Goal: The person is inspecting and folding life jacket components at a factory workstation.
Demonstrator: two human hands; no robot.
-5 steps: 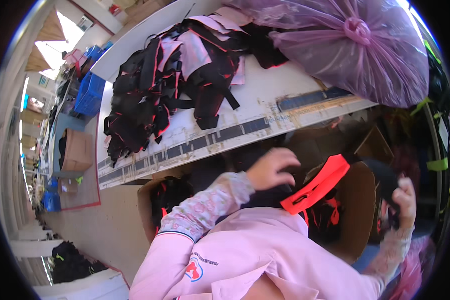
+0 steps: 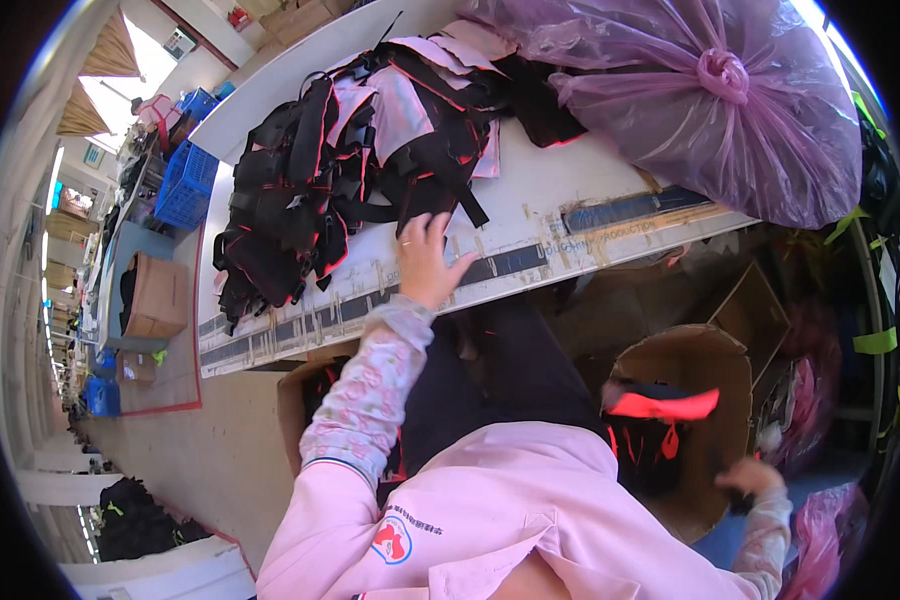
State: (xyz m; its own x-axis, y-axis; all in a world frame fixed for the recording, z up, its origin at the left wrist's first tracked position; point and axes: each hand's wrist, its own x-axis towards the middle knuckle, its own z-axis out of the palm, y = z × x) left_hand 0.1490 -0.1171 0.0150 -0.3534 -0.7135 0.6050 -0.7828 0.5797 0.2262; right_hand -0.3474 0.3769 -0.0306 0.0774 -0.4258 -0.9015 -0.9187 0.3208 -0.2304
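My left hand [image 2: 428, 262] lies over the table's front edge with its fingers spread. Its fingertips touch or nearly touch the lowest black piece of a heap of black fabric straps [image 2: 370, 160] with bright red-orange edging and pale pink panels. At the lower right my right hand [image 2: 757, 478] is beside an open cardboard box [image 2: 725, 380], smeared by motion. Something dark shows at its fingertips; whether it is held cannot be made out. A red-orange and black strap [image 2: 665, 404] is at the box's mouth, apart from both hands, blurred. Similar pieces lie inside the box.
A white table [image 2: 560, 190] with a worn, taped front edge bears the heap. On its right sits a knotted, translucent purple plastic bag [image 2: 770, 120]. Another cardboard box [image 2: 750, 310] stands under the table, and a pink plastic bag [image 2: 825, 530] lies at the lower right.
My left hand has moved up and left from in front of my body to the heap. My right hand has dropped lower, and the red-orange strap has come away from it over the box.
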